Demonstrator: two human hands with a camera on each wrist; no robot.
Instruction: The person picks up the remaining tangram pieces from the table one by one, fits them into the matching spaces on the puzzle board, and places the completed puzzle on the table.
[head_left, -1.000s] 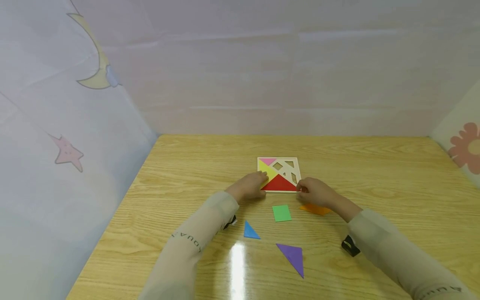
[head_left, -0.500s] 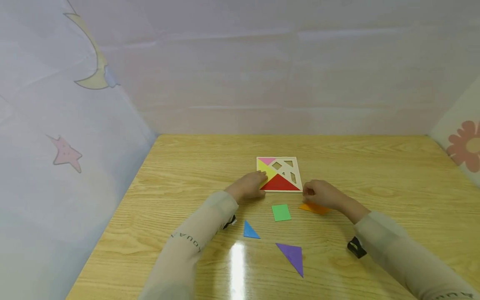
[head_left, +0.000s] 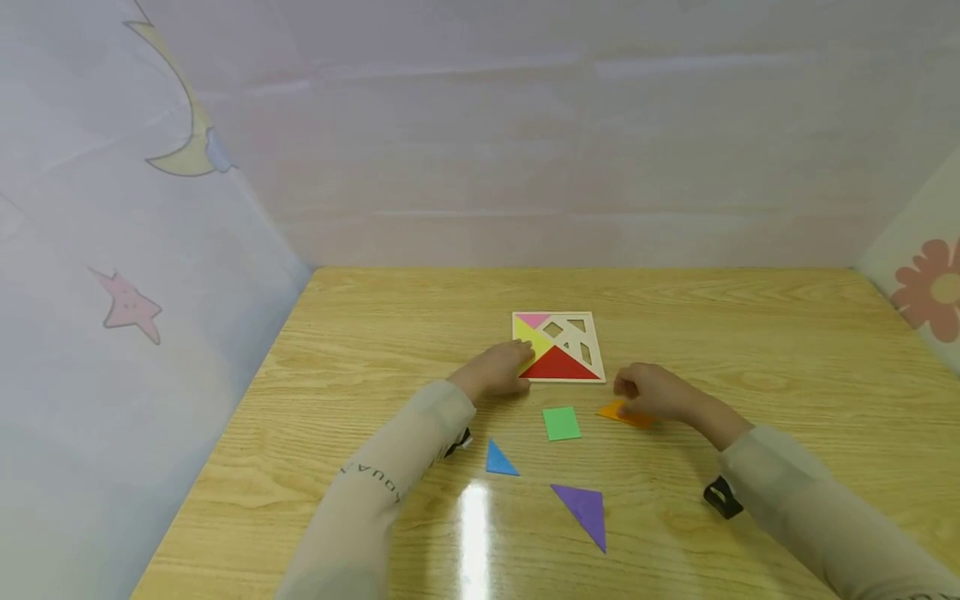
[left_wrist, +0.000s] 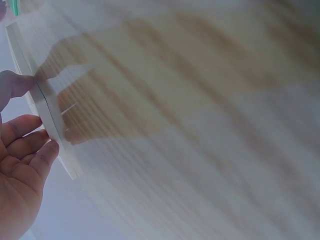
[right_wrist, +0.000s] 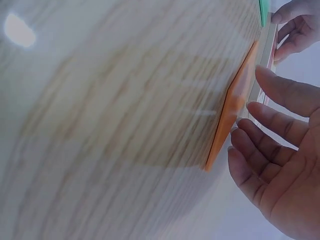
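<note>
A square wooden tangram board [head_left: 597, 354] lies on the table with pink, yellow and red pieces set in it and several bare recesses on its right side. My left hand [head_left: 497, 371] rests on the board's left edge, fingers over the yellow piece and thumb by the near edge. In the left wrist view, its fingertips [left_wrist: 50, 150] touch the board's side. Over the flat orange parallelogram piece [head_left: 612, 412] hovers my right hand [head_left: 656, 392], which partly hides it. The right wrist view shows loosely bent fingers [right_wrist: 267, 117] right beside the orange piece [right_wrist: 232, 107].
A green square piece [head_left: 562, 423] lies just nearer than the board. Closer to me are a blue triangle [head_left: 499, 460] and a purple triangle [head_left: 587, 510]. Printed sheets [head_left: 450, 167] rise behind and beside the wood-grain table [head_left: 375, 317].
My right hand has left the board's near right corner and shifted right and slightly toward me, to the orange piece. The left hand stays in place on the board.
</note>
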